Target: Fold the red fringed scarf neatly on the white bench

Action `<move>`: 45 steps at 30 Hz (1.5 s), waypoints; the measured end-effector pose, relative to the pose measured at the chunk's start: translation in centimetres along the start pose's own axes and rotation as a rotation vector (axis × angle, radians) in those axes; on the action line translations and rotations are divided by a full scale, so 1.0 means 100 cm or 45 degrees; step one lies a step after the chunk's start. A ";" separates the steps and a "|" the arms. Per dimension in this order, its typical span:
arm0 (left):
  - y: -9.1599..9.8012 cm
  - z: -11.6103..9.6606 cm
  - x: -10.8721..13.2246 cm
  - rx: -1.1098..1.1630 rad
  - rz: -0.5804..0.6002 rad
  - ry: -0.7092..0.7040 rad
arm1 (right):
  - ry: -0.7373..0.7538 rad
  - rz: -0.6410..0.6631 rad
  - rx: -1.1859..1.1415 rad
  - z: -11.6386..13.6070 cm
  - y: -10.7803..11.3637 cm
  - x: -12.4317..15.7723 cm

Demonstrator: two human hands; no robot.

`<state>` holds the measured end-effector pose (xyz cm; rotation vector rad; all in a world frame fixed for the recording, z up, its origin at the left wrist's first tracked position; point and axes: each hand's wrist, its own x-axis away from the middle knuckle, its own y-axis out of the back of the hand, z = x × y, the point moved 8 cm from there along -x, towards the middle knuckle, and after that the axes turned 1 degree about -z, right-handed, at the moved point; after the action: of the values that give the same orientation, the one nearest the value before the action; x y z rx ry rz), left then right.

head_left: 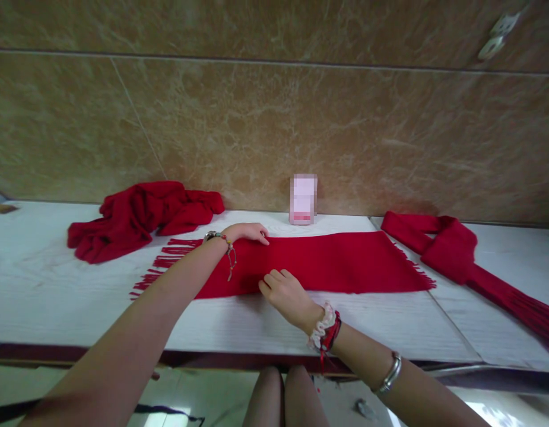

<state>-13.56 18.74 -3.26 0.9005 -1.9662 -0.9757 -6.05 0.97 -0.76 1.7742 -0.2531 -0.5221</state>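
Observation:
A red scarf point(327, 261) with fringed ends lies spread lengthwise on the white table, its fringes to the left and right. Across its left half reaches my left arm, and my left hand point(248, 232) is at the scarf's far edge with fingers bent and closed on the cloth. My right hand point(289, 298) is at the near edge, close to the middle, its fingers curled onto the fabric. The cloth under the fingertips of both hands is partly hidden.
Left of the scarf lies a crumpled heap of red cloth point(145, 216). To the right is a loosely folded red fringed scarf point(450, 252). A pale phone-like object point(303, 198), blurred out, leans on the tiled wall point(274, 130). The white table's point(203, 332) front edge is near my knees.

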 end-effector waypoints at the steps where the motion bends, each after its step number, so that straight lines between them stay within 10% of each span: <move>1: 0.000 0.000 -0.001 0.022 0.011 -0.008 | -0.019 -0.025 0.019 -0.001 0.000 0.000; 22: 0.001 0.015 -0.008 0.357 -0.125 0.016 | 0.096 -0.101 0.140 0.010 0.001 0.008; 29: 0.014 0.001 0.001 0.623 -0.202 -0.036 | 0.027 -0.240 0.166 -0.010 0.034 0.015; 37: 0.060 -0.067 -0.018 1.060 -0.421 -0.275 | -0.228 -0.489 0.071 -0.069 0.093 0.061; 45: 0.083 -0.185 -0.086 1.155 -0.378 -0.483 | -0.632 -0.781 -0.058 -0.154 0.131 0.159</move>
<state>4.05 23.75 9.03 1.6196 -2.7124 -0.3682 16.48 3.80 11.32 1.6399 -0.0273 -1.4007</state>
